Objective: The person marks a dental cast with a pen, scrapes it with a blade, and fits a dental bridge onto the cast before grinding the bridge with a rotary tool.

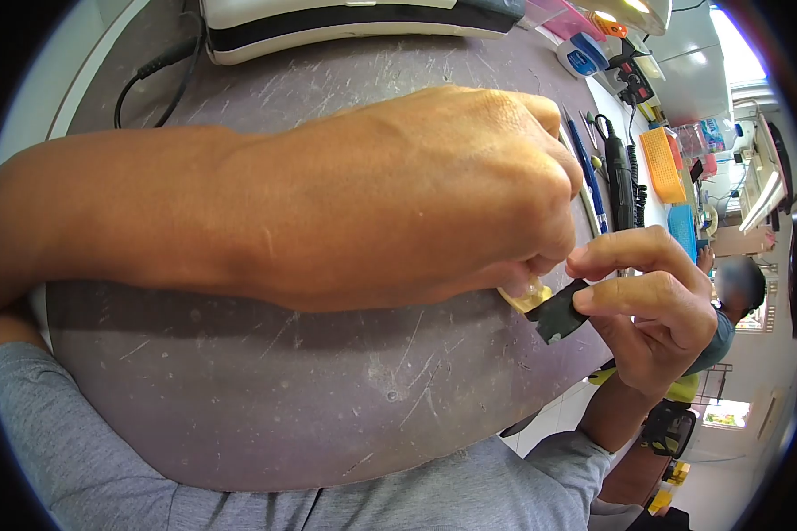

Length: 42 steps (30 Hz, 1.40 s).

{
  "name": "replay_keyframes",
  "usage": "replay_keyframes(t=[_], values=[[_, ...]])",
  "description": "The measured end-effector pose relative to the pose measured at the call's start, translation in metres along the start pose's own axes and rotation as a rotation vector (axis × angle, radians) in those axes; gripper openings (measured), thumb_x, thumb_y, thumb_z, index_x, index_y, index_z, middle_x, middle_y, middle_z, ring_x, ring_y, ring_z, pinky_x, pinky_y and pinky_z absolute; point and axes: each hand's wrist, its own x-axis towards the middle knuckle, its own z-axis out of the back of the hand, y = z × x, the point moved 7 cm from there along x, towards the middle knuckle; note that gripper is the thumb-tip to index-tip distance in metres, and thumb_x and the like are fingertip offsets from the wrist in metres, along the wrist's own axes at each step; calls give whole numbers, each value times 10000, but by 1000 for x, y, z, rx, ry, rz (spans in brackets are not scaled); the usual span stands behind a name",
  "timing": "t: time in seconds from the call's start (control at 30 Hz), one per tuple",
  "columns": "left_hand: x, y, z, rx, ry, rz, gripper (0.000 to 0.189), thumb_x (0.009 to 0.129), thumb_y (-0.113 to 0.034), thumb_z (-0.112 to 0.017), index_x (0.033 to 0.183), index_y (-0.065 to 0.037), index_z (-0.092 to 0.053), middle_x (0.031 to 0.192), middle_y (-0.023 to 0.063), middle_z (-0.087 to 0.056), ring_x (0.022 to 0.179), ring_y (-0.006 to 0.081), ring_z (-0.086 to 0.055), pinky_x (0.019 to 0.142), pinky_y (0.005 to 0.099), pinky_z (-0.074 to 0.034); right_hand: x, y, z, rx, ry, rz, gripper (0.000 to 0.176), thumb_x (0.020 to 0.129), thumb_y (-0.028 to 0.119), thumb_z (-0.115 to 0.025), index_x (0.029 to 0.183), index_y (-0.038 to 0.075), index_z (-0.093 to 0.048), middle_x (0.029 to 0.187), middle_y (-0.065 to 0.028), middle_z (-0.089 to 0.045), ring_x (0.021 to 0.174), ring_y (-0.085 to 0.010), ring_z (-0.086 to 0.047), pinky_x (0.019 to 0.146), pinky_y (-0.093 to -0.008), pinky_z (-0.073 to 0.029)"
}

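From the left, my left hand (496, 181) reaches across the table, its back to the camera and its fingers curled. Its fingertips, partly hidden, grip a small yellowish, translucent piece (531, 297). My right hand (653, 305), at the right, pinches a dark, flat piece (561, 317) between its fingers and a mostly hidden thumb. The dark piece touches or overlaps the yellowish piece; exact contact cannot be made out.
On the scratched table (328, 380), a white-and-black device (354, 22) stands at the back. Pen-like tools (586, 164) and a black corded handpiece (621, 177) lie beyond my hands. An orange basket (661, 165) and a person (740, 288) are farther right.
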Motion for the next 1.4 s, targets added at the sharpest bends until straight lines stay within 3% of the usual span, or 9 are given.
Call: replay_keyframes(t=[0.27, 0.43, 0.57, 0.63, 0.77, 0.97, 1.27, 1.33, 1.4], values=[[1, -1, -1, 61, 32, 33, 150, 720, -114, -785, 801, -63, -670, 851, 49, -582, 853, 254, -566, 701, 362, -501, 5, -5, -3, -14, 35, -23, 121, 736, -9, -774, 833, 7, -703, 874, -163, -663, 789, -217, -681, 672, -271, -527], [0, 0, -3, 72, 70, 38, 159, 711, -118, -785, 782, -61, -655, 853, 56, -585, 862, 256, -570, 704, 368, -503, 4, -10, 0, 40, 21, -25, 151, 705, -74, -724, 837, -5, -696, 839, -170, -681, 729, -203, -672, 659, -270, -526], [-1, 0, -3, 54, -54, -4, 167, 710, -125, -783, 772, -56, -644, 856, 61, -586, 869, 259, -570, 706, 368, -502, 2, -10, 1, 32, -28, 2, 264, 631, -119, -738, 869, -3, -728, 798, -153, -713, 691, -200, -706, 595, -258, -549], [-1, 3, -6, 81, 81, 9, 172, 710, -130, -779, 769, -49, -641, 852, 62, -586, 870, 259, -569, 709, 367, -502, -1, -10, 2, 50, -39, -36, 273, 628, -145, -687, 863, -12, -722, 808, -163, -720, 699, -201, -710, 610, -259, -558], [2, 2, -6, 56, 117, -11, 173, 707, -130, -780, 771, -43, -645, 844, 61, -585, 860, 258, -569, 703, 369, -502, -7, -6, 6, 39, -138, -52, 250, 643, -142, -683, 854, -11, -714, 815, -171, -727, 695, -203, -713, 607, -265, -564], [1, 1, -3, 78, 40, 17, 167, 704, -128, -776, 766, -41, -649, 827, 53, -580, 835, 253, -567, 681, 367, -499, -13, 14, -7, -71, -106, 148, 225, 688, -95, -732, 892, -8, -696, 825, -167, -735, 699, -237, -729, 620, -311, -608], [1, 1, -3, 84, 45, 8, 171, 712, -129, -778, 805, -56, -655, 842, 50, -582, 835, 252, -564, 695, 368, -496, -4, 7, 0, -119, -44, 31, 171, 743, -102, -683, 883, -11, -646, 860, -217, -715, 719, -234, -703, 637, -283, -550], [1, 0, -1, 43, -12, -25, 173, 713, -127, -781, 814, -65, -655, 849, 52, -584, 837, 254, -565, 697, 369, -495, -1, 0, 1, -91, -46, -5, 144, 751, -85, -702, 869, -11, -663, 883, -221, -707, 754, -229, -703, 669, -286, -550], [0, 1, -3, 55, -16, -18, 176, 711, -127, -782, 813, -68, -651, 849, 51, -583, 837, 254, -565, 695, 369, -494, 4, -3, 0, -32, -33, 38, 171, 708, -44, -785, 861, -3, -720, 863, -186, -725, 740, -223, -733, 604, -271, -571]])
